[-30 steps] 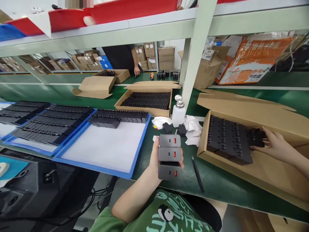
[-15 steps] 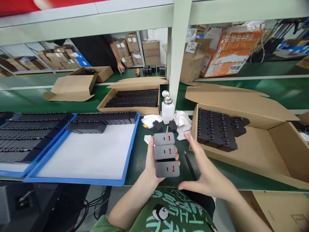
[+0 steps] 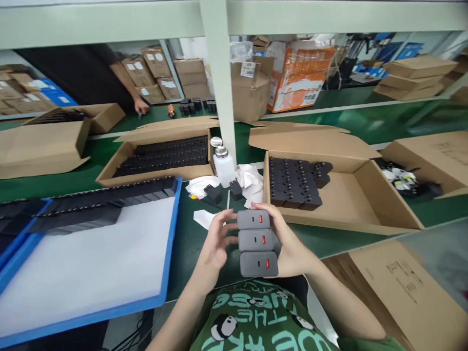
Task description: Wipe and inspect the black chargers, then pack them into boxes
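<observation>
Three dark grey chargers are lined up in a row in front of me, their port faces towards me, each with a small black slot and a red port. My right hand grips the row from the right side. On the other side, my left hand is open with fingers apart, its tips close to the chargers' left edge; whether they touch I cannot tell. Just beyond, two loose black chargers lie near a white pump bottle and crumpled white wipes.
To the right, an open carton holds rows of black chargers. A blue-rimmed tray on the left has chargers along its far side. Another filled carton sits behind it. A post rises mid-bench; across stands a person.
The three chargers have passed from my left hand to my right hand. My left hand has opened and drawn off to their left. The view has turned to the right.
</observation>
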`<control>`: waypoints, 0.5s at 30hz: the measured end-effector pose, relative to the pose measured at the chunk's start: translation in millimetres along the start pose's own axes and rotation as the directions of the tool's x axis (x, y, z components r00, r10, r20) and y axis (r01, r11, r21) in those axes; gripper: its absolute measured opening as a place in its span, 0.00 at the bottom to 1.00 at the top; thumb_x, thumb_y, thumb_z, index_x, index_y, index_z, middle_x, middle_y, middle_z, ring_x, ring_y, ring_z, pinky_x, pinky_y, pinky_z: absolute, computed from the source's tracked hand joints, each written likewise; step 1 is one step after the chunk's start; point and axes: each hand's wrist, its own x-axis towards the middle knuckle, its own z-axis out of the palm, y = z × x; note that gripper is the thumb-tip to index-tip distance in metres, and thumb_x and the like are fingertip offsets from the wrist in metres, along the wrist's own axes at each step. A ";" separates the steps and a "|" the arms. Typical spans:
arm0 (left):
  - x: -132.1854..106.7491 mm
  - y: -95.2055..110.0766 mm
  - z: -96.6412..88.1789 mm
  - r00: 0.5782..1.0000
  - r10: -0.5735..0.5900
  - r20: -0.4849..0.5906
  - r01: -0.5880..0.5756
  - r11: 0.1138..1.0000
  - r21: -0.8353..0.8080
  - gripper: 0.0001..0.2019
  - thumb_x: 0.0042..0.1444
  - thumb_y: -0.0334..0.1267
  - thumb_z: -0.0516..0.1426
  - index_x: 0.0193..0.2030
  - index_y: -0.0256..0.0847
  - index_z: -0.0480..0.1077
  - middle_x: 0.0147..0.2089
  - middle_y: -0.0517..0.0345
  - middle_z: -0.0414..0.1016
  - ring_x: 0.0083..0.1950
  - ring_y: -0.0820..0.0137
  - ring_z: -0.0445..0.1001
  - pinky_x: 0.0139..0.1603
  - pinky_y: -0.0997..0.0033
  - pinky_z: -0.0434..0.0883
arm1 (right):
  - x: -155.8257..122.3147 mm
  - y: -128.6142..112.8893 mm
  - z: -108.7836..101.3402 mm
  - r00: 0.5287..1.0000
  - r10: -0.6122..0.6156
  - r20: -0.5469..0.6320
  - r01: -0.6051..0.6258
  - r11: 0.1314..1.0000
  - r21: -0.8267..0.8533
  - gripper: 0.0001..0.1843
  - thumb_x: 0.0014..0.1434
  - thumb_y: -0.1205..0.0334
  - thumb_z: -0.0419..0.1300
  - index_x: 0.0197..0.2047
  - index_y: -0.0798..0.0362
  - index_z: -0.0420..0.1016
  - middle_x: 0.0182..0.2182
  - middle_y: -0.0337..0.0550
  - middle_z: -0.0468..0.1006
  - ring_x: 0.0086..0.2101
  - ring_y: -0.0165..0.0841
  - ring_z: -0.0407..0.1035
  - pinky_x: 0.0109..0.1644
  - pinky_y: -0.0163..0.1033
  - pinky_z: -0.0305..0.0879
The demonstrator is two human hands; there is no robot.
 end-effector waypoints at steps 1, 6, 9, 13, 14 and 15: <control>-4.8 3.9 3.4 0.999 0.016 0.041 -0.019 0.997 0.076 0.44 0.36 0.61 0.71 0.61 0.46 0.67 0.62 0.50 0.67 0.58 0.56 0.67 0.47 0.70 0.68 | -1.4 -2.2 -3.4 1.000 -0.005 -0.003 0.005 1.000 -0.017 0.58 0.43 0.55 0.74 0.69 0.43 0.45 0.66 0.53 0.54 0.65 0.49 0.56 0.67 0.52 0.58; -16.6 21.2 27.7 0.996 -0.018 0.084 -0.025 0.874 0.484 0.35 0.56 0.54 0.62 0.68 0.52 0.56 0.67 0.50 0.62 0.60 0.56 0.68 0.54 0.64 0.69 | -4.8 -12.7 -10.4 0.998 -0.055 -0.028 0.050 0.987 -0.150 0.55 0.45 0.58 0.73 0.69 0.43 0.44 0.63 0.53 0.56 0.63 0.48 0.57 0.65 0.52 0.61; -6.6 26.2 32.1 0.978 -0.153 0.139 0.050 0.830 0.556 0.36 0.56 0.46 0.64 0.68 0.53 0.54 0.65 0.52 0.65 0.60 0.58 0.70 0.56 0.65 0.69 | -7.5 -18.6 -12.2 0.997 -0.077 -0.014 0.070 0.960 -0.269 0.52 0.49 0.58 0.71 0.69 0.44 0.44 0.62 0.53 0.58 0.63 0.47 0.56 0.65 0.52 0.61; 10.3 24.7 27.0 0.906 -0.295 0.303 0.089 0.834 0.545 0.39 0.54 0.44 0.66 0.68 0.52 0.52 0.64 0.52 0.64 0.60 0.60 0.70 0.58 0.64 0.70 | -11.0 -20.3 -15.3 0.997 -0.037 0.070 0.057 0.947 -0.316 0.52 0.51 0.55 0.70 0.70 0.46 0.43 0.63 0.53 0.57 0.63 0.45 0.54 0.67 0.51 0.60; 13.0 23.7 26.3 0.902 -0.301 0.310 0.091 0.834 0.544 0.40 0.52 0.44 0.67 0.68 0.50 0.52 0.63 0.51 0.65 0.58 0.60 0.71 0.57 0.64 0.71 | -11.3 -19.8 -16.0 0.996 -0.027 0.084 0.052 0.947 -0.317 0.52 0.52 0.55 0.69 0.70 0.46 0.43 0.64 0.53 0.56 0.64 0.44 0.54 0.67 0.51 0.60; 14.9 22.7 26.0 0.908 -0.291 0.302 0.085 0.833 0.547 0.40 0.51 0.44 0.68 0.67 0.49 0.53 0.62 0.50 0.66 0.57 0.60 0.72 0.56 0.64 0.72 | -11.2 -19.4 -16.5 0.996 -0.020 0.089 0.047 0.948 -0.313 0.51 0.51 0.56 0.70 0.70 0.47 0.44 0.64 0.53 0.56 0.63 0.44 0.54 0.67 0.50 0.60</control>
